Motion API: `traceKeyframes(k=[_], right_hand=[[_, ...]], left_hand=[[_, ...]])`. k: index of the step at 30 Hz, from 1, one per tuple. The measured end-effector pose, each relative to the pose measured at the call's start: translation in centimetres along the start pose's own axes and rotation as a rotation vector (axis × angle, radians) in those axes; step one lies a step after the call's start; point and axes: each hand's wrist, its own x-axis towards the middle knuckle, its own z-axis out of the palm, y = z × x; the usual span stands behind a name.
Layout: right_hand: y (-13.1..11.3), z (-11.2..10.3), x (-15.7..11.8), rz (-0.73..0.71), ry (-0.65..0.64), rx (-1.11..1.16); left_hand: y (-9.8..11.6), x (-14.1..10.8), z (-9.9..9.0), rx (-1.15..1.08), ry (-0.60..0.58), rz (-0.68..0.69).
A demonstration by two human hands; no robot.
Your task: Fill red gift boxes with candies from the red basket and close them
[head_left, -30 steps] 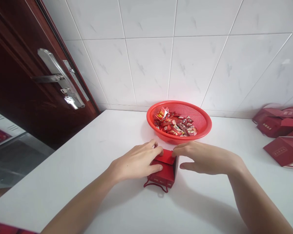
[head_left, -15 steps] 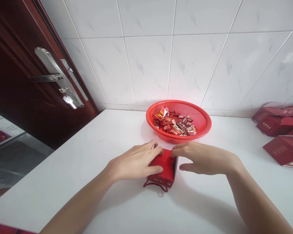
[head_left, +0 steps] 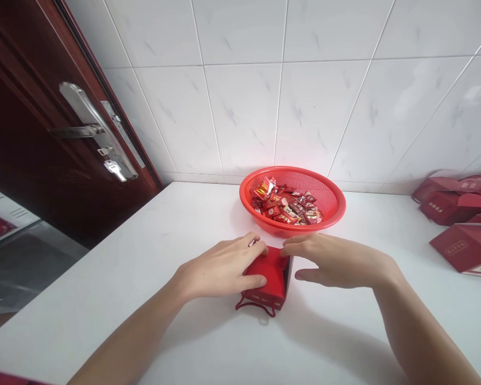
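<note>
While resting both hands on a small red box (head_left: 274, 283), pictured mid-scene on a smooth white counter (head_left: 176, 230), just on the near side of a red basket (head_left: 324, 200); with left hand (head_left: 220, 267) across the left of the top, thumb and fingertips touching, too covered to tell whether gripping; with right hand (head_left: 336, 259) spread, grip closed on nothing, fingertips at the far right edge, thumb apart; seemingly well along with the folding, to judge by nearly flat top panels (head_left: 273, 261); apparently left unfastened along a narrow dark gap at right; with contents, if any, hidden; of stiff, crisp-edged paperboard, looped with twisted cord (head_left: 256, 304) at the near end; beyond, crinkled wrapped sweets (head_left: 288, 208), heaped in round, perforated plastic; at far right, faceted dark-red cartons (head_left: 451, 248) near glossy tiles (head_left: 240, 117).
</note>
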Motion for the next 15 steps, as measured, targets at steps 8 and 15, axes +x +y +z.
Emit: traceKeyframes(k=[8, 15], right_hand=[[-0.19, -0.24, 0.15, 0.025, -0.040, 0.001], [-0.25, -0.14, 0.13, 0.015, -0.044, -0.007]], left_hand=[[-0.02, -0.11, -0.14, 0.014, -0.003, 0.004], [0.02, -0.06, -0.03, 0.040, 0.001, 0.002]])
